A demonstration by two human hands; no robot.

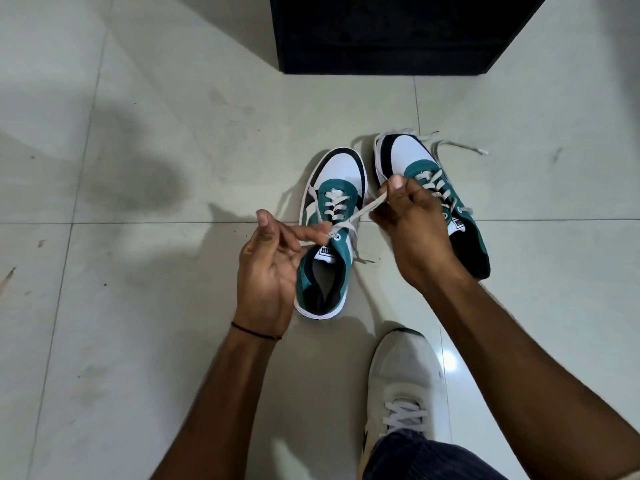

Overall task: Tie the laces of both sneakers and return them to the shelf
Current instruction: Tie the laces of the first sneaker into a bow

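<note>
Sneakers point(329, 233) (side by side) before cabinet point(391, 32)

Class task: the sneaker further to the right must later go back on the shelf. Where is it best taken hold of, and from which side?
Probably at the heel collar of the right-hand sneaker, coming from above on the near side. Its open mouth faces up and toward the person, so fingers can hook inside. Its loose lace ends lie by the toe, so gripping there risks snagging.

Pale tiled floor point(138, 306) carries two teal sneakers point(329, 237), a dark, possibly shelf, unit point(381, 36).
</note>
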